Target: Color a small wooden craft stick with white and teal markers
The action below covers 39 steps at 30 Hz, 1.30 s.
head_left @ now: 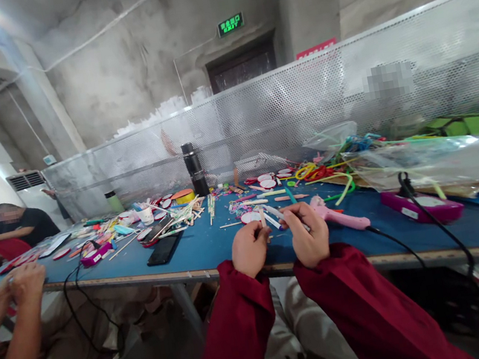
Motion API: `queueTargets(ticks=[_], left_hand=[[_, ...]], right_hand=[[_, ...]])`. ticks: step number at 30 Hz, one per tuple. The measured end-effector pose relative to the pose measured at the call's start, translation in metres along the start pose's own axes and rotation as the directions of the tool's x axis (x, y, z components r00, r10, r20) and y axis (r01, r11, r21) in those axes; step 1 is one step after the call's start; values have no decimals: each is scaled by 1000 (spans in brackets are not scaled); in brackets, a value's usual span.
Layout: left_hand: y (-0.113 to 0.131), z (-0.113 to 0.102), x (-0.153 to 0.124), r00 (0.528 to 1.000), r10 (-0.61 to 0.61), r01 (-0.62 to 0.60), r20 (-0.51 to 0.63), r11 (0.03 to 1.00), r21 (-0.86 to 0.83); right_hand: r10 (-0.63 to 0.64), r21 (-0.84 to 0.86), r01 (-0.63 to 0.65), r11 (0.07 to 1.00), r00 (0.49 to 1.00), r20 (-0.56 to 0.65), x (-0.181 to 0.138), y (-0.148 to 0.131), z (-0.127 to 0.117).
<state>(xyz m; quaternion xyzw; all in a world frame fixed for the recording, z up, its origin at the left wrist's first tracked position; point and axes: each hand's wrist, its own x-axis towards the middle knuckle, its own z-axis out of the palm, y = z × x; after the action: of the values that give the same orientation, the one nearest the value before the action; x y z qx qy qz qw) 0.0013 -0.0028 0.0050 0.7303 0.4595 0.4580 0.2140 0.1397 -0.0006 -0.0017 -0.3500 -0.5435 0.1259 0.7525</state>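
My left hand (250, 251) is closed, pinching a short flat wooden craft stick (263, 218) that points upward. Across from it, my right hand (309, 234) is closed on a slim whitish stick-like piece (274, 211), whose kind I cannot make out. A white and blue pen-like item (273, 223) shows between the hands. Just right of my right hand lies a pink glue gun (344, 218) with a black cord. Beyond my left hand is a round white disc with a red rim (250, 217).
A black phone (165, 249), a pile of wooden sticks (187, 212) and a black bottle (194, 170) stand left. Purple power strips (423, 207) lie on the blue table (228, 249). Plastic bags (438, 161) cover the right. Another person's hands (28, 281) are at left.
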Motion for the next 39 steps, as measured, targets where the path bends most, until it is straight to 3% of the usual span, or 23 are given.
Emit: queueTargets(ticks=[39], left_hand=[[-1,0,0,1000,15,-15,-16,1000,-5]], right_hand=[[11,2,-11,1000,1000,5,0,0,1]])
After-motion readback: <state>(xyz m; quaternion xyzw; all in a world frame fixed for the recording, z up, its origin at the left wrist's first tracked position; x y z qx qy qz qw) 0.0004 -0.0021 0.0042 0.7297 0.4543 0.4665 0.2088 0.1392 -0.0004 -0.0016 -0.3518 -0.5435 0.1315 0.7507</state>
